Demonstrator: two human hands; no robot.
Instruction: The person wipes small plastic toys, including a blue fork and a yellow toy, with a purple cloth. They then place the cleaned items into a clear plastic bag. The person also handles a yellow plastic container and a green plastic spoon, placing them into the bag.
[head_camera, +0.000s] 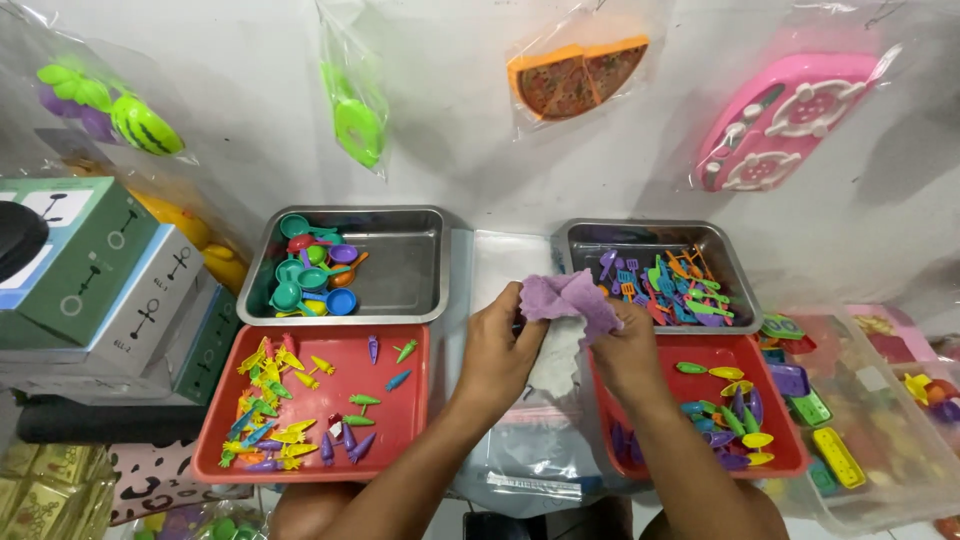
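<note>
Both my hands are raised together over the middle of the work surface, holding a small purple cloth. My left hand pinches its left edge. The cloth drapes over the fingers of my right hand, which grips it from the right. Under my hands lies a pile of clear plastic bags. A red tray with small toy carrots and other vegetables sits to the left. Another red tray with small toy pieces sits to the right.
Two steel trays stand behind: the left one holds toy ladles and pans, the right one toy utensils. Boxes are stacked at the left, and a clear bin of toys stands at the right. Bagged toys hang on the wall.
</note>
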